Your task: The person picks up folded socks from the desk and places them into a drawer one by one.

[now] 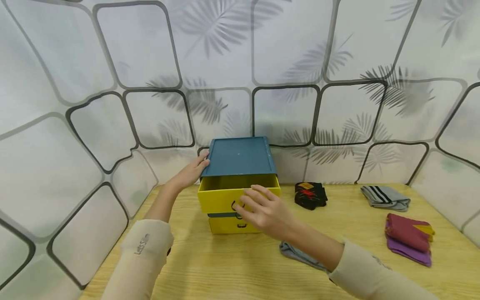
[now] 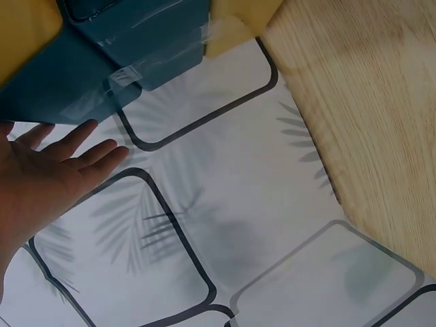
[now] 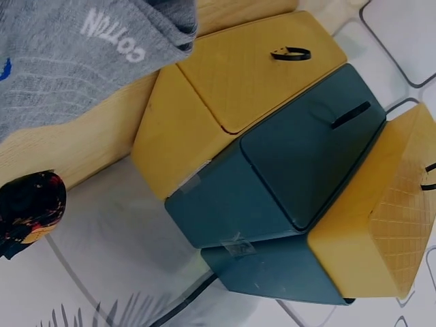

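A small drawer unit with a blue top stands against the patterned backdrop. Its yellow top drawer is pulled part way out, and the visible part of its inside is bare. My left hand lies along the upper left side of the unit, fingers extended. In front of the top drawer is my right hand, fingers loosely bent, thumb side close to the black loop handle. Below, the blue middle drawer and yellow bottom drawer are closed. The right wrist view does not show the right hand.
To the right on the wooden table lie black patterned socks, a grey striped folded pair, and a maroon bundle over purple cloth. A grey sock is partly behind my right forearm.
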Demonstrator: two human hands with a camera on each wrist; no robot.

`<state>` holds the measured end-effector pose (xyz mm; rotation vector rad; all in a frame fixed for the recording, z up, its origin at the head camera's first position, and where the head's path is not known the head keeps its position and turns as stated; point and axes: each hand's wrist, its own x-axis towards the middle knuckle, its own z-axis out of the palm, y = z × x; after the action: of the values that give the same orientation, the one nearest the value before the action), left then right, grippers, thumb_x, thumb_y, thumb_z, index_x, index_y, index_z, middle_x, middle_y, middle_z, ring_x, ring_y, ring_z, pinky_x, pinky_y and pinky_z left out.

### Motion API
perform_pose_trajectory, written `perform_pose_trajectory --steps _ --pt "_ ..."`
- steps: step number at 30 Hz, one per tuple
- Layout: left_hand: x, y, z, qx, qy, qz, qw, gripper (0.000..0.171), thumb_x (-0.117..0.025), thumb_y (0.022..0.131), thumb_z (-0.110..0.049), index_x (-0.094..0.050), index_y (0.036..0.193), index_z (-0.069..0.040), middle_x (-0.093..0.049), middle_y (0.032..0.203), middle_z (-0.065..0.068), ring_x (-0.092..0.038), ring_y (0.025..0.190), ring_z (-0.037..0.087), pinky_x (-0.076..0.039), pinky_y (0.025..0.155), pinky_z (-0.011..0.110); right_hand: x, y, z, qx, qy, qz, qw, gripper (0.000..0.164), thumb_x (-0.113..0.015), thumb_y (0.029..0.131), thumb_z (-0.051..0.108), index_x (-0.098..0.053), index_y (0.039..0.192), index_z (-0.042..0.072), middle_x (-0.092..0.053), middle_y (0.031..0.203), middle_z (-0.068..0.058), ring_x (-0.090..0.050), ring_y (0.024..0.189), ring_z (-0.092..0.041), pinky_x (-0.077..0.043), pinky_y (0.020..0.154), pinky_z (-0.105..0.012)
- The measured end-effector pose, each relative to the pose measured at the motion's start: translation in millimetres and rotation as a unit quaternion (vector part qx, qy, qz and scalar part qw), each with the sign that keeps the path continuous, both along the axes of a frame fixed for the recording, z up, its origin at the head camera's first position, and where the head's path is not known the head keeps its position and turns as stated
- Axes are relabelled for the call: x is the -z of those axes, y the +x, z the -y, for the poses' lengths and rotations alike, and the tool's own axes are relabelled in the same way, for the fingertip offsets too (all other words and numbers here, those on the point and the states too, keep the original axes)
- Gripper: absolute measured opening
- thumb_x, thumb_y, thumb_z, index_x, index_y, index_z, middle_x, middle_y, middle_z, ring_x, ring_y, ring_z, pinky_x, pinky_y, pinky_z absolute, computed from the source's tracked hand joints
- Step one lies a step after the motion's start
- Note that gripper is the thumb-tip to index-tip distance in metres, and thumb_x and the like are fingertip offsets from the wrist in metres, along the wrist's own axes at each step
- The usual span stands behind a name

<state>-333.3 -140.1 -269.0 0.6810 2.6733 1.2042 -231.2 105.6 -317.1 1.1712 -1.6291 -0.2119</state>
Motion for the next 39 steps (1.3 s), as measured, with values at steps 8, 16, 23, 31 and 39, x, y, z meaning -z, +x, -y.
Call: perform_pose_trajectory --steps 8,16,23,31,39 --pt "-1.2 2.9 -2 -0.001 0.012 0.008 0.9999 0.057 -0.022 0.103 -0.034 -0.003 0.148 -0.005 -0.004 0.15 0.02 -0.005 0.135 0.037 -0.008 0.106 0.052 0.3 9.4 0 -0.015 -0.014 0.005 1.0 0.033 -0.041 0.098 0.002 -0.072 0.093 0.012 -0.063 0.092 -0.005 -0.058 0.093 -0.023 -0.04 0.094 -0.038" --pt "-3.6 1.6 -2 0.006 -0.004 0.023 0.9997 0.057 -0.021 0.103 -0.033 0.001 0.148 -0.006 0.001 0.151 0.02 -0.002 0.135 0.037 -0.008 0.106 0.052 1.2 17.9 -1 -0.042 -0.029 -0.014 0.999 0.031 -0.044 0.097 0.002 -0.073 0.092 0.012 -0.064 0.091 -0.005 -0.059 0.092 -0.023 -0.043 0.091 -0.038" --pt "-4.5 3.8 -3 0.01 0.005 0.034 0.9993 0.056 -0.02 0.103 -0.032 0.003 0.148 -0.006 0.003 0.151 0.019 0.0 0.136 0.036 -0.007 0.106 0.052 3.2 26.6 -2 -0.046 -0.03 -0.006 0.998 0.032 -0.042 0.097 0.003 -0.073 0.093 0.012 -0.064 0.092 -0.005 -0.059 0.093 -0.023 -0.043 0.091 -0.038" --pt "-3.5 1.9 -2 0.014 -0.002 0.034 0.9993 0.055 -0.018 0.103 -0.03 0.004 0.147 -0.005 0.005 0.15 0.02 0.002 0.135 0.036 -0.006 0.106 0.052 4.9 36.1 -1 -0.051 -0.035 0.002 0.998 0.033 -0.041 0.098 0.005 -0.073 0.094 0.013 -0.063 0.092 -0.005 -0.059 0.093 -0.023 -0.043 0.09 -0.037" --pt "-6.6 2.2 -2 0.021 -0.013 0.04 0.9989 0.055 -0.017 0.103 -0.031 0.006 0.147 -0.006 0.006 0.15 0.02 0.002 0.135 0.037 -0.006 0.106 0.052 3.4 51.3 1 -0.061 -0.038 0.008 0.997 0.034 -0.041 0.099 0.005 -0.073 0.093 0.014 -0.063 0.092 -0.004 -0.058 0.093 -0.022 -0.043 0.089 -0.038"
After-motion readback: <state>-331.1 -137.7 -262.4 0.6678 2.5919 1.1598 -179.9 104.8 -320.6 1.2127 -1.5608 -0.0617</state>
